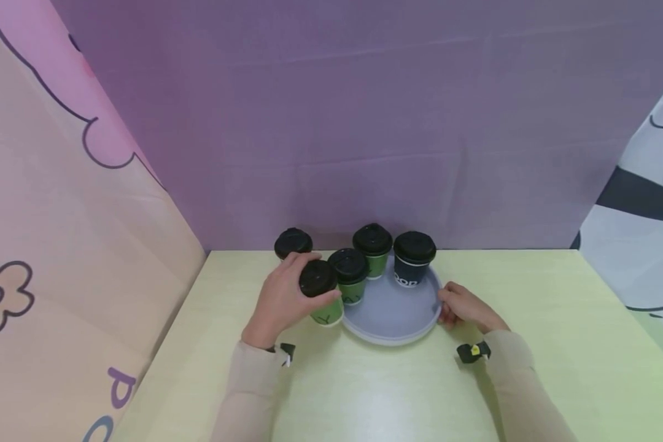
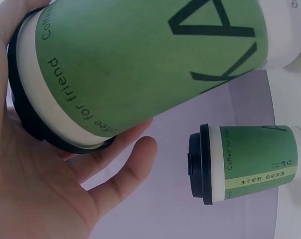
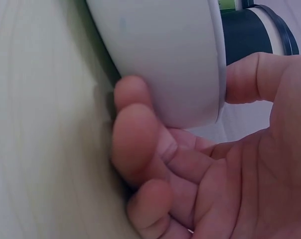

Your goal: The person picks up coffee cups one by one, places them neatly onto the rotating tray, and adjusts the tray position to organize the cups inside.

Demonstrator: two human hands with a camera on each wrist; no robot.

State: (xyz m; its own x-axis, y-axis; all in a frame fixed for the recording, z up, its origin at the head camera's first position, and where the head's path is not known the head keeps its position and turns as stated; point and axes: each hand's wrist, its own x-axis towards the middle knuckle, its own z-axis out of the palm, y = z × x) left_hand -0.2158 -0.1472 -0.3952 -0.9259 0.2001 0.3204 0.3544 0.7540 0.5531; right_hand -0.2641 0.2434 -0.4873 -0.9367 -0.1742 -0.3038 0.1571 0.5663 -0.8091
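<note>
My left hand [image 1: 290,301] grips a green paper coffee cup [image 1: 327,312] near its black lid, held tilted at the left edge of a round grey-lilac tray [image 1: 392,319]. In the left wrist view, fingers and thumb spread round this cup's lid end. With my right hand [image 1: 466,307] I pinch the tray's right rim; the right wrist view shows the thumb over the edge and fingers curled below. On the tray stand a dark cup [image 1: 411,270] and two green cups, one at the left [image 1: 352,290] and one at the back [image 1: 376,265], all black-lidded.
Another lidded cup [image 1: 293,242] stands behind my left hand, mostly hidden in the head view; a green cup [image 2: 255,164] shows beyond the held one in the left wrist view. A purple backdrop [image 1: 331,153] rises behind the pale table [image 1: 387,393]. Printed cloth [image 1: 61,245] hangs at the left.
</note>
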